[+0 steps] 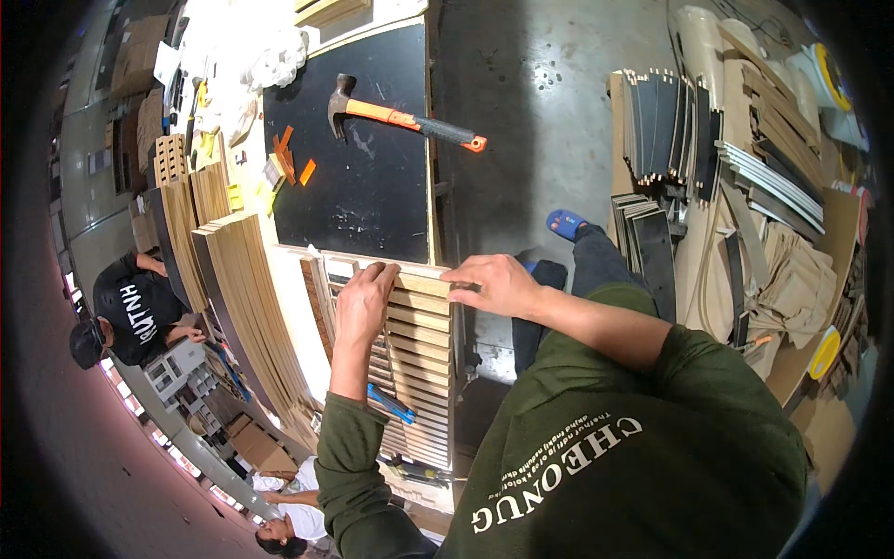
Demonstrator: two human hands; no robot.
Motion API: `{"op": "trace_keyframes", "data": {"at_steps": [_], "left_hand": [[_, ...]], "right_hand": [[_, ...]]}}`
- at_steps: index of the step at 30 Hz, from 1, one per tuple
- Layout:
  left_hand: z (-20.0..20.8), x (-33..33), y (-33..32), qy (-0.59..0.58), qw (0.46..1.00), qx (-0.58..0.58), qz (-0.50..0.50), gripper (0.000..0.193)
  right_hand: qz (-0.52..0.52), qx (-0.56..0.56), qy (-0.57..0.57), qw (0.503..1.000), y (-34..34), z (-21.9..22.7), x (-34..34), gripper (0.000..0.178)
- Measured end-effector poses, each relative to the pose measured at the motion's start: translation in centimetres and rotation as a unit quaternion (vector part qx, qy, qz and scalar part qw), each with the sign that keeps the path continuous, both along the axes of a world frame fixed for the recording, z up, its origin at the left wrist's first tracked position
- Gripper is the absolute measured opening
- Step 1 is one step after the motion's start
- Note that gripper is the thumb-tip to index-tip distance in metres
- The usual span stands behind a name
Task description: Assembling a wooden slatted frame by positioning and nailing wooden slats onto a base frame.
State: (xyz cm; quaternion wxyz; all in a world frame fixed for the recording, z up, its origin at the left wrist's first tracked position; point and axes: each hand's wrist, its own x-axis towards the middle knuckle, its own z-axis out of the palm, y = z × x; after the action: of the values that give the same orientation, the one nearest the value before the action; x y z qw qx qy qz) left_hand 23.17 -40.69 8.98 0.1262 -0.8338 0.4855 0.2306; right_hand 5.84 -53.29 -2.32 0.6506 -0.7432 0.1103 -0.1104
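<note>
A narrow pale wooden slat [421,281] runs crosswise at the far end of a row of slats [419,359] on the bench. My left hand [366,293] is closed over its left end, fingers bent down onto the wood. At its right end, my right hand [498,285] pinches it between thumb and fingers. Below my left hand, a blue tool [391,402] of unclear kind lies on the slats. Beyond both hands, a claw hammer [400,116] with an orange and black handle rests on a black board [349,191], its grip sticking out past the right edge.
Orange pieces [306,172] lie left of the hammer. Stacked curved wooden boards [251,298] stand at the left. Bundles of dark strips [656,126] and brown sheets [796,270] fill the right side. A person in black [140,303] and another in white [298,522] are at the left.
</note>
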Motion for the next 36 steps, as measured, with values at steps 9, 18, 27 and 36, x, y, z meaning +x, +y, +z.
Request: {"op": "trace_keyframes", "data": {"at_steps": [9,18,27,36], "left_hand": [[-0.1,-0.1,-0.1,0.006,1.000,-0.001,0.009,0.026],[-0.1,-0.2,0.7,0.032,0.984,-0.094,0.151,0.031],[-3.0,-0.5,3.6,0.082,0.897,-0.189,0.391,0.029],[-4.2,0.0,5.1,0.107,0.878,-0.192,0.425,0.025]], "right_hand": [[-0.002,-0.005,-0.001,1.000,-0.1,0.1,0.0,0.028],[-0.012,0.104,0.036,0.994,-0.2,0.6,-0.1,0.029],[-0.011,0.232,0.121,0.965,-0.1,1.9,0.0,0.027],[-0.016,0.230,0.132,0.964,-0.1,1.9,0.0,0.027]]}}
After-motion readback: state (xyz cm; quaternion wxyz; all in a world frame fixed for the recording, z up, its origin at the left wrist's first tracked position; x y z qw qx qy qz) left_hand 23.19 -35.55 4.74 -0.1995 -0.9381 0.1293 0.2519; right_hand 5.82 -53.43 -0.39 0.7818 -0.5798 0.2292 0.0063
